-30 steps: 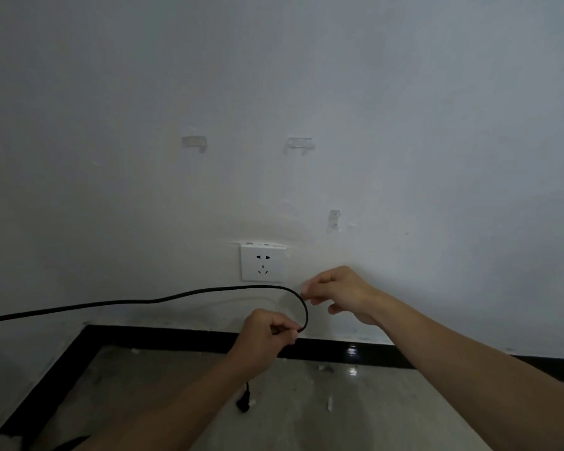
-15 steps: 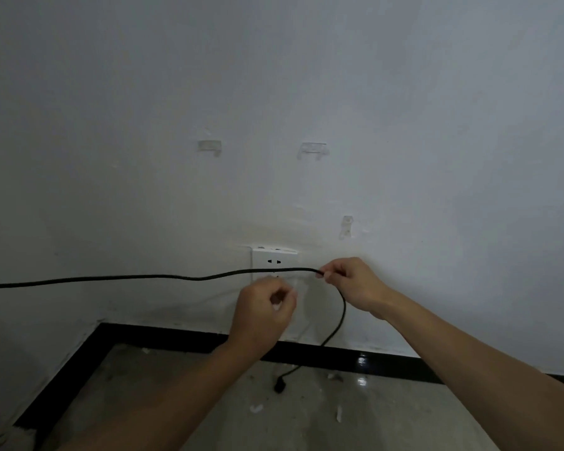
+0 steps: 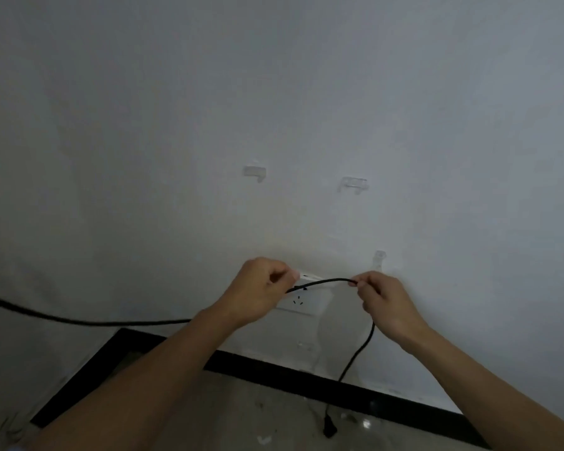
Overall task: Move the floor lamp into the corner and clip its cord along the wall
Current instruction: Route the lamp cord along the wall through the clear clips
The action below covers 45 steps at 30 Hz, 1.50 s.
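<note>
Head view shows both hands pinching a thin black lamp cord point(image 3: 323, 282) in front of the white wall socket point(image 3: 302, 302): the left hand point(image 3: 258, 292) and right hand point(image 3: 385, 301) each grip it between fingertips. Left of the socket the cord trails off along the wall; right of it the cord hangs to a black plug point(image 3: 329, 429) over the floor. Three clear plastic clips point(image 3: 255, 172) sit on the wall above the socket.

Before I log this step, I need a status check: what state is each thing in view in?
cord: held taut between both hands, unclipped
left hand: closed on cord
right hand: pinching cord
plug end: dangling, unplugged
wall socket: empty
upper clips: empty
clip beside socket: empty
</note>
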Tool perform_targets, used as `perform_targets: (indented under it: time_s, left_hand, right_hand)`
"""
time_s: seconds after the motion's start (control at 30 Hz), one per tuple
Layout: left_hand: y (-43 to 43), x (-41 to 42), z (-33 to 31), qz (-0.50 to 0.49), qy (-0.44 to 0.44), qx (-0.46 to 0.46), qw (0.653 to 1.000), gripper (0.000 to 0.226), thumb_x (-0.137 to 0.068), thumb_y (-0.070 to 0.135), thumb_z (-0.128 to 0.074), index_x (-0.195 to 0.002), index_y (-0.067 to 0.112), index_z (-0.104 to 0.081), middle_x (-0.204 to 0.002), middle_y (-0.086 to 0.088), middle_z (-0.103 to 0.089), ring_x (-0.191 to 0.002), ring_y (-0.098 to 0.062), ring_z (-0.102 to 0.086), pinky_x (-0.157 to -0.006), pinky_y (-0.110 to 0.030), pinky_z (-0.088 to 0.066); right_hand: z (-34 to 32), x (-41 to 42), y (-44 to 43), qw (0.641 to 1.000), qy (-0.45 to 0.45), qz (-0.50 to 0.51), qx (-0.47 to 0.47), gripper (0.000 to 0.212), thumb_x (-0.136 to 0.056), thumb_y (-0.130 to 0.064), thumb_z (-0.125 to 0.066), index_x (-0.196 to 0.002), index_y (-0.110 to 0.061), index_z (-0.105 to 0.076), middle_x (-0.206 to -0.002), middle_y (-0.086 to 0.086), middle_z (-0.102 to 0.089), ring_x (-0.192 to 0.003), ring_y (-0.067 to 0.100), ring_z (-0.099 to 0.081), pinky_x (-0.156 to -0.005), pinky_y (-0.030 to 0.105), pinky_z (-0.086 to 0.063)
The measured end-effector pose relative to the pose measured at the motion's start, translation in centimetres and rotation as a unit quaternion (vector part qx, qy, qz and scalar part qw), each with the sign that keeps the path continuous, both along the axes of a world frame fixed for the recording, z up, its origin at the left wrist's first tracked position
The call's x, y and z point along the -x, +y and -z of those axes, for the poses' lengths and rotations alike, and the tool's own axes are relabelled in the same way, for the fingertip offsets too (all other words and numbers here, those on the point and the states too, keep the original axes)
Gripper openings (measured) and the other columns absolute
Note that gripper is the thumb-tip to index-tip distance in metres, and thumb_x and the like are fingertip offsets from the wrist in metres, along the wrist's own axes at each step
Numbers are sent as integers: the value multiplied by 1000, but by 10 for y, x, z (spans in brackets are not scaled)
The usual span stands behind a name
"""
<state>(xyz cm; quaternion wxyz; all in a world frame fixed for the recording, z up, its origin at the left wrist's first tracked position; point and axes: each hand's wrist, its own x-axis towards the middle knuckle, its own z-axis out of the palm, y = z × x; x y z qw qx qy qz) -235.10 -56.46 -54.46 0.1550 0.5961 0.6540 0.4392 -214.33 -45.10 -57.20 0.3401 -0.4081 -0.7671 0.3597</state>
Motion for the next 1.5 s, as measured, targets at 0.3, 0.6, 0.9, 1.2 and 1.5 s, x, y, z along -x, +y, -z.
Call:
perform_targets:
  time_s: [0.3, 0.6, 0.9, 1.2, 1.5]
  left_hand:
    - [2, 16, -13, -78, -52, -2, 996, 20, -91, 19, -58, -85, 6, -72, -74, -11, -68, -66, -18, -57, -59, -22, -42]
    - [46, 62, -61, -197, -273, -195, 922, 27, -88, 24, -63, -67, 8, -65, -48, 3, -58, -35, 1, -45, -45, -18, -39]
    - [48, 57, -60, -226, -348, -213, 885, 29, -87, 20, -63, -60, 10, -61, -51, 0, -54, -51, -16, -45, -58, -27, -42]
    - [45, 71, -71, -241, -328, -227, 885, 23, -82, 23, -70, -61, 17, -63, -54, 0, -59, -52, -14, -52, -58, -25, -43]
    - [34, 74, -73, -239, -211, -235, 918, 10, -84, 16, -67, -75, 18, -67, -63, 6, -63, -59, -9, -58, -60, -24, -49]
  right_hand:
    - [-41, 10, -35, 998, 7, -15, -58, 11, -93, -31, -61, -99, -25, -67, -72, 1, -69, -60, 8, -59, -63, 31, -50]
    - [-167, 125, -23, 952, -99, -21, -288, 16, -90, -31, -65, -96, -19, -73, -58, -11, -52, -56, 7, -49, -53, 25, -36]
    - [-174, 141, -24, 943, -128, 4, -308, 16, -91, -29, -58, -89, -22, -72, -59, -15, -51, -68, 18, -56, -63, 29, -40]
    - [-155, 135, -21, 939, -156, 29, -304, 7, -94, -28, -55, -96, -25, -60, -74, -3, -72, -69, 26, -67, -69, 42, -57]
    - [-113, 130, -30, 997, -3, -38, -72, 7, -96, -17, -57, -89, -18, -55, -67, 7, -72, -44, 15, -64, -42, 18, -44]
